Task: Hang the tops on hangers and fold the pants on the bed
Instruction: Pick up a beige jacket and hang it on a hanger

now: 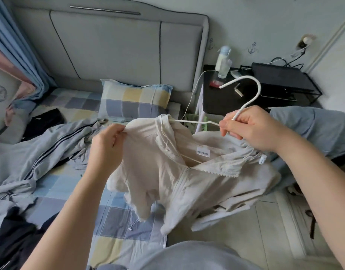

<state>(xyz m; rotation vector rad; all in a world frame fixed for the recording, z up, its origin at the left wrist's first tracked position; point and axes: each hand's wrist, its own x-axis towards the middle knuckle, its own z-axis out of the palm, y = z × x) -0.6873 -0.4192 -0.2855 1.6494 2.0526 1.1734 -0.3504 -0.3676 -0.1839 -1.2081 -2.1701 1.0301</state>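
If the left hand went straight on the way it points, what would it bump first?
Probably the blue-and-yellow checked pillow, though depth is unclear; the left hand itself pinches the beige zip-up jacket.

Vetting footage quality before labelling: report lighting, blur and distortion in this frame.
Head view: soft, even daylight, no glare, only faint shadows under the beige jacket; same head view, wide-angle distortion bows the headboard; white hanger and jacket label fairly sharp, the jacket's lower hem slightly blurred.
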